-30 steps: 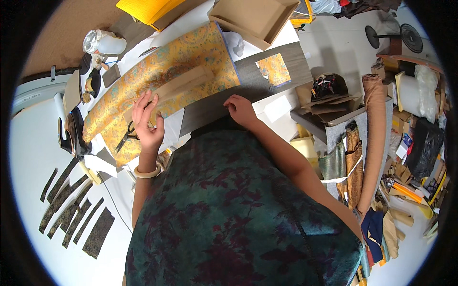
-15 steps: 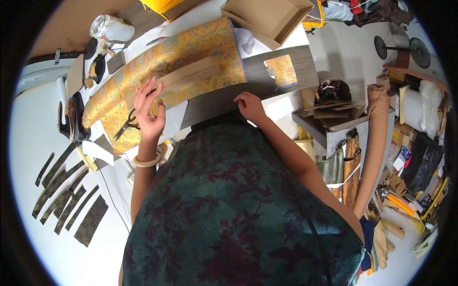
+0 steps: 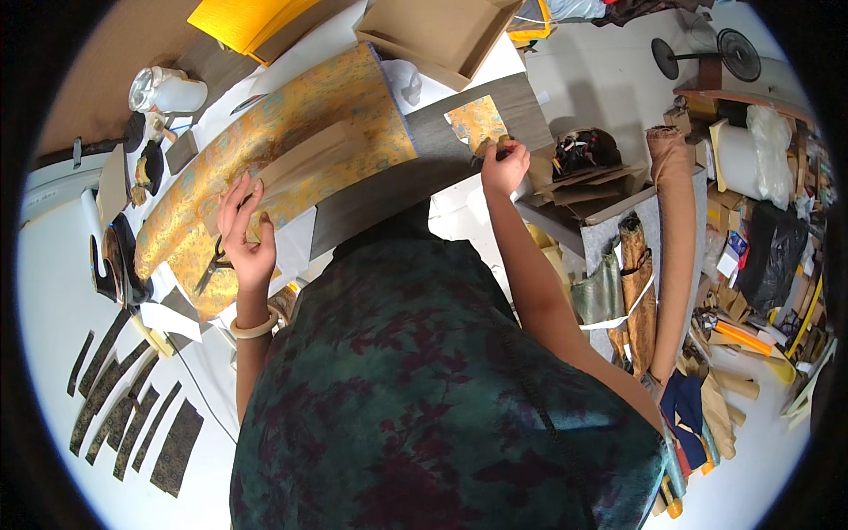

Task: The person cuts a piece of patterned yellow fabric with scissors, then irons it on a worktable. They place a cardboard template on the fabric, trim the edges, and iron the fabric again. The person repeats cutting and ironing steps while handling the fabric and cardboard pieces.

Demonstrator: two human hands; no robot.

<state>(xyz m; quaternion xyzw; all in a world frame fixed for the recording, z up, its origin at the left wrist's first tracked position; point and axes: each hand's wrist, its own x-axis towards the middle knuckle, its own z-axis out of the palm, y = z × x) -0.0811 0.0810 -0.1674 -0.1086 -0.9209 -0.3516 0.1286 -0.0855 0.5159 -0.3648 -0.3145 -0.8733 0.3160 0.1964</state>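
Observation:
My left hand (image 3: 243,243), wearing a pale bangle, is open, fingers stretched over the near left end of a long brown paper strip (image 3: 305,163). The strip lies on a large piece of yellow brocade (image 3: 344,93) with a blue edge. Beside that hand, black scissors (image 3: 212,265) rest on the brocade. At the right end of the dark grey board (image 3: 424,124), my right hand (image 3: 506,170) is closed in a pinch on the near edge of a small notched brocade piece (image 3: 473,115). The fingers partly cover that edge.
A shallow cardboard tray (image 3: 433,35) stands beyond the brocade. A jar (image 3: 168,90) sits at the far left. Dark patterned strips (image 3: 110,397) lie on a white surface at left. On the right are a brown fabric roll (image 3: 670,238) and an open box (image 3: 592,199) of scraps.
My right hand has moved right and away from me, from the board's near edge to the small brocade piece. My left hand stays by the paper strip. The whole view has shifted.

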